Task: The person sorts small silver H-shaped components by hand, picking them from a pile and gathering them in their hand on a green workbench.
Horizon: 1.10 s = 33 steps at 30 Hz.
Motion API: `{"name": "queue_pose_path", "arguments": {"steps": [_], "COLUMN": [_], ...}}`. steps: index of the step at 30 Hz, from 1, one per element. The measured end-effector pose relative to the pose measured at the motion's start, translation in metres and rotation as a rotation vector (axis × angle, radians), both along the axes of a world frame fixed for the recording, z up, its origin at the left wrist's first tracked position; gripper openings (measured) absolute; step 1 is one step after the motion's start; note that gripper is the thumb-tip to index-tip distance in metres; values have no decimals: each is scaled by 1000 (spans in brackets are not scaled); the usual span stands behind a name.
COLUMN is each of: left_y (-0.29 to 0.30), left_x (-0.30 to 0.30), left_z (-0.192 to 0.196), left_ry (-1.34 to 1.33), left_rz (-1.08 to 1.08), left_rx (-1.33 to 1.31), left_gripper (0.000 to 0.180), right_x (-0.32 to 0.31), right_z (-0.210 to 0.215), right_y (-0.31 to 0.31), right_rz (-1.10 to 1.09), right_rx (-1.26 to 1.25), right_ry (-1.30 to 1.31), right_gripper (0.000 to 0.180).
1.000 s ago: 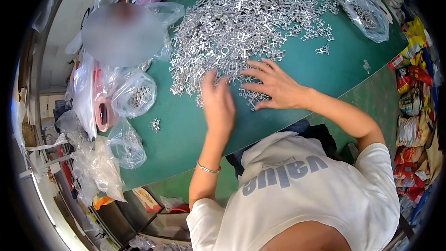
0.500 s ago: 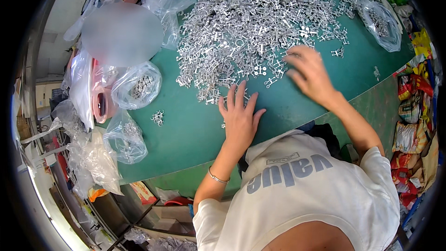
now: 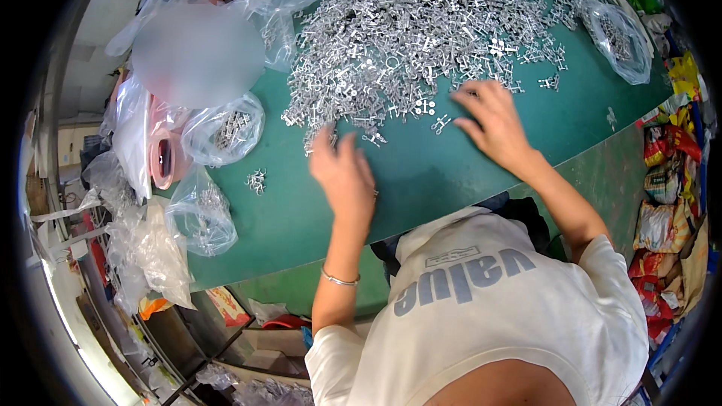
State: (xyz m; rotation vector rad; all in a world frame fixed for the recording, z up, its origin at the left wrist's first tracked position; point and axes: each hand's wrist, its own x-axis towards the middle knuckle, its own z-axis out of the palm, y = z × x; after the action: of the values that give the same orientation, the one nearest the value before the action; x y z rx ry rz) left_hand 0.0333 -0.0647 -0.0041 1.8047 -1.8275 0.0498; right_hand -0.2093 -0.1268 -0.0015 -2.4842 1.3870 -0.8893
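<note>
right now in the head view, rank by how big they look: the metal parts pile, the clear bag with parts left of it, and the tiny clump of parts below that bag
1. Parts pile, by far the largest.
2. Clear bag, mid-sized.
3. Small clump, smallest.
All lie on the same green table, so nearness hardly skews the order, though the fisheye bends things near the rim.

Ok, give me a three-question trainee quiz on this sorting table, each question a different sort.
1. True or false: the left hand grips a plastic bag.
2. Multiple choice: the right hand rests at A) the near edge of the pile of small metal parts, B) the pink tub, C) the bracelet.
3. Fill in: the table top is ____ in colour.

Key: 1. False; it lies open and flat by the pile's near edge. 2. A. 3. Green.
</note>
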Motion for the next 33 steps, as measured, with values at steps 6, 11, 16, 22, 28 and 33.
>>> {"name": "queue_pose_path", "arguments": {"steps": [6, 11, 16, 22, 28, 33], "left_y": [-8, -18, 5, 17, 22, 40], "left_x": [-21, -17, -70, -83, -71, -66], "left_z": [-9, 2, 11, -10, -7, -4], "left_ry": [-47, -23, 180, 248, 320, 355], "left_rz": [-9, 118, -374, -365, -310, -334], "left_rx": [141, -47, 177, 202, 224, 262], "left_gripper": [28, 26, 40, 22, 25, 28], "right_x": [5, 14, -8, -26, 3, -6], "right_z": [-10, -5, -3, -3, -3, -3], "right_y": [21, 33, 15, -10, -36, -21], "right_rz": [217, 315, 382, 121, 53, -5], "right_rx": [110, 130, 175, 110, -130, 287], "right_ry": [16, -110, -158, -235, -16, -581], "right_gripper": [15, 16, 16, 13, 9, 7]}}
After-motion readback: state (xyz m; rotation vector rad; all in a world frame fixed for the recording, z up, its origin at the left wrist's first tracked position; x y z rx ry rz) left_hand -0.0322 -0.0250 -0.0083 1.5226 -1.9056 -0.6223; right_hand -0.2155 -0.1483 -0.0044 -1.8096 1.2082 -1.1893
